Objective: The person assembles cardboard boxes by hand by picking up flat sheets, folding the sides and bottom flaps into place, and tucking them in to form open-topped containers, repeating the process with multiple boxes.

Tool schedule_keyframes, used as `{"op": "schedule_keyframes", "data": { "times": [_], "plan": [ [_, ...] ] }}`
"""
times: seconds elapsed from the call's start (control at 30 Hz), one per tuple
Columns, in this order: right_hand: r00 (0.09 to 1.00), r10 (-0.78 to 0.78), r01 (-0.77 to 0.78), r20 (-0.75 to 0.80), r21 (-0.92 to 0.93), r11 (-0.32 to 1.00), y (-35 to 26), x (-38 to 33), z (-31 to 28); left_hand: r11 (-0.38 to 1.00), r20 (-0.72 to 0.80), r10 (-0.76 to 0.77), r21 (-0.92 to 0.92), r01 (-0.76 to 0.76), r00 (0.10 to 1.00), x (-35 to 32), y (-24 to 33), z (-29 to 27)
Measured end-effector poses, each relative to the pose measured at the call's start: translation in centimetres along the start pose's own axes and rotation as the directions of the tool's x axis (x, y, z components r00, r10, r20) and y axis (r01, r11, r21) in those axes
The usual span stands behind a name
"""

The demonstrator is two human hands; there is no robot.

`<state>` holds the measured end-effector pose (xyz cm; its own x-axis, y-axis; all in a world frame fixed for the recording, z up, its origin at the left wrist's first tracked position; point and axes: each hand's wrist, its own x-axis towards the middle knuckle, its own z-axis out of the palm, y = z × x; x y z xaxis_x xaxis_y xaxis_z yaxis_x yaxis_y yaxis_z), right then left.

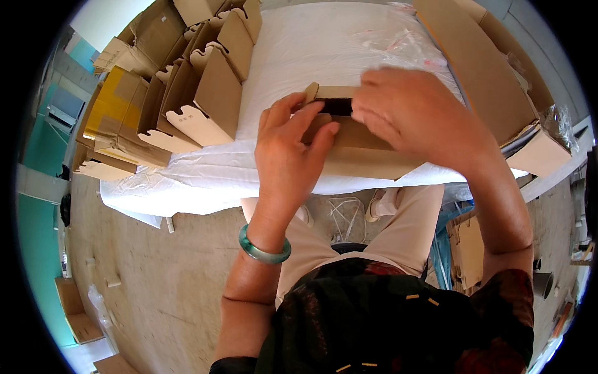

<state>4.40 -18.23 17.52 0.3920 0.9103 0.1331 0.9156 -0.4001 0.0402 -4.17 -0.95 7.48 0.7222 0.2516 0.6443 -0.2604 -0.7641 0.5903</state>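
A brown cardboard box (367, 161) lies in front of me at the near edge of the table, with a dark gap at its top. My left hand (288, 140) is bent round its left end. The fingers reach to the opening beside a small raised flap (311, 91), and the thumb lies over the top panel. My right hand (414, 112) is closed, with curled fingers pressed at the right side of the opening. Its fingertips are partly hidden, so what part of the box they pinch does not show. A green bangle (264, 252) circles my left wrist.
Several open cardboard boxes (208, 93) with notched flaps stand at the left, one bearing yellow tape (115, 106). White sheeting (293, 43) covers the table. A large carton (476, 68) stands at the right. Clear plastic film (405, 47) lies at the back. Flattened cardboard (467, 249) leans below.
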Motion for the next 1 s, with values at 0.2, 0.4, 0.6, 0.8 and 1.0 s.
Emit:
{"op": "schedule_keyframes", "data": {
  "times": [0.2,0.4,0.6,0.8,1.0],
  "plan": [
    [0.98,0.09,-0.068,-0.18,0.126,0.99,-1.7,-1.9,5.0,0.998,0.026,0.042,0.045,-0.043,0.999,0.3,0.4,0.1],
    [0.917,0.18,-0.119,-0.356,0.186,0.975,-2.5,-1.3,6.8,0.999,0.05,0.009,0.038,-0.01,0.999,0.5,0.4,-0.3],
    [0.897,0.229,-0.097,-0.377,0.338,0.936,-2.6,-1.3,6.8,0.999,0.096,-0.042,0.004,0.042,0.995,1.0,0.5,-0.8],
    [0.871,0.213,-0.07,-0.442,0.318,0.945,-2.5,-1.6,7.3,0.998,0.172,-0.056,-0.006,0.058,0.983,1.4,0.9,-1.2],
    [0.887,0.154,-0.046,-0.435,0.249,0.967,-2.1,-2.0,7.4,0.997,0.231,-0.079,0.034,0.073,0.97,1.5,0.8,-1.5]
  ]
}}
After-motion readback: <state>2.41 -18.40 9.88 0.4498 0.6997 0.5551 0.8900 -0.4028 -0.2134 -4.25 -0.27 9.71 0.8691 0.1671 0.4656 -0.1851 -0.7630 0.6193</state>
